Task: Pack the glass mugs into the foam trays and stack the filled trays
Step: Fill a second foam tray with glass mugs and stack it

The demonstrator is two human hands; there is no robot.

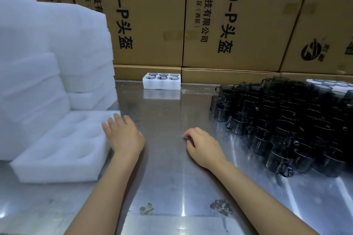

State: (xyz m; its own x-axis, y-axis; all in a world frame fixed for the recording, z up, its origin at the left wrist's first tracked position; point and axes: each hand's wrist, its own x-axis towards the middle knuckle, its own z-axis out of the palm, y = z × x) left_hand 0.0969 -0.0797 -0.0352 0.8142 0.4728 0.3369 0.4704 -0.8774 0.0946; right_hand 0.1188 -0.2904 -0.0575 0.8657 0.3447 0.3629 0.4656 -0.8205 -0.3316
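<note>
An empty white foam tray (57,150) with round pockets lies flat on the metal table (168,177) at the left. My left hand (124,135) rests on its right edge with straight fingers. My right hand (202,145) hovers over the table's middle, its fingers loosely curled and holding nothing. A large heap of dark glass mugs (286,120) covers the right side. A filled foam tray (162,81) with several mugs stands at the far edge of the table.
Tall stacks of white foam trays (47,53) rise at the left. Brown cardboard boxes (210,21) with black print wall off the back. Another foam tray (332,84) peeks out behind the mug heap.
</note>
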